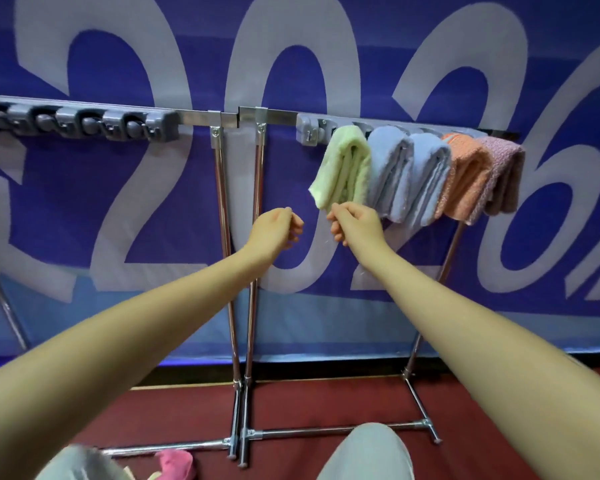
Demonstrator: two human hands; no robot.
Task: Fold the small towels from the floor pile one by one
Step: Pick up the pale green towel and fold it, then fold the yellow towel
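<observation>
A blue banner (125, 209) with large pale numerals fills the far wall. In front of it stand two chrome racks side by side: the left rack (222, 209) carries a grey clip bar (80, 124) with nothing hanging on it, and the right rack (326, 432) holds five folded small towels draped over its rail. From left to right these are a green towel (343, 168), two light blue towels (388, 171) (426, 178), an orange towel (465, 178) and a mauve towel (503, 178), each touching the next. The floor (187, 410) is dark red carpet. At the near left edge of the floor lies a pink towel (175, 462), part of the pile, mostly cut off by the frame. Both bare arms reach forward. The left hand (276, 228) hangs in the air with fingers loosely curled, holding nothing. The right hand (355, 225) is just below the green towel's lower edge, fingers curled; whether they pinch the towel I cannot tell.
</observation>
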